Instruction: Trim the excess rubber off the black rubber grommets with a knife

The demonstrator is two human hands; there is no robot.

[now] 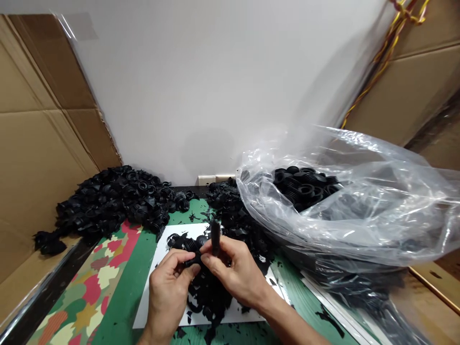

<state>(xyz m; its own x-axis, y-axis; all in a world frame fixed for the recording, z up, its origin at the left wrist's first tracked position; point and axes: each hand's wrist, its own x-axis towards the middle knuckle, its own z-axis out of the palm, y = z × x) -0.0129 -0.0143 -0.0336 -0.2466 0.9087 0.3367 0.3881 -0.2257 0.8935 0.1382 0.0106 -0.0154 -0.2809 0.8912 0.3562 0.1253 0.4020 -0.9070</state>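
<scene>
Over a white sheet point(163, 249), my left hand point(170, 282) pinches a small black ribbed rubber piece point(196, 259) between thumb and fingertips. My right hand point(233, 268) closes around a dark upright stick-like thing point(215, 235), its kind unclear. The right fingertips meet the black piece, and part of it is hidden by the fingers. Under both hands lies a heap of torn black rubber scraps point(210, 297). Just behind the left fingers sit more ribbed rubber pieces point(176, 239) on the sheet.
Black ringed rubber parts form a large pile point(111, 199) at the left. An open clear plastic bag point(359, 225) on the right holds more ringed parts point(305, 187). Black scraps point(237, 211) lie at the back. Cardboard point(32, 143) flanks the green tabletop point(125, 297).
</scene>
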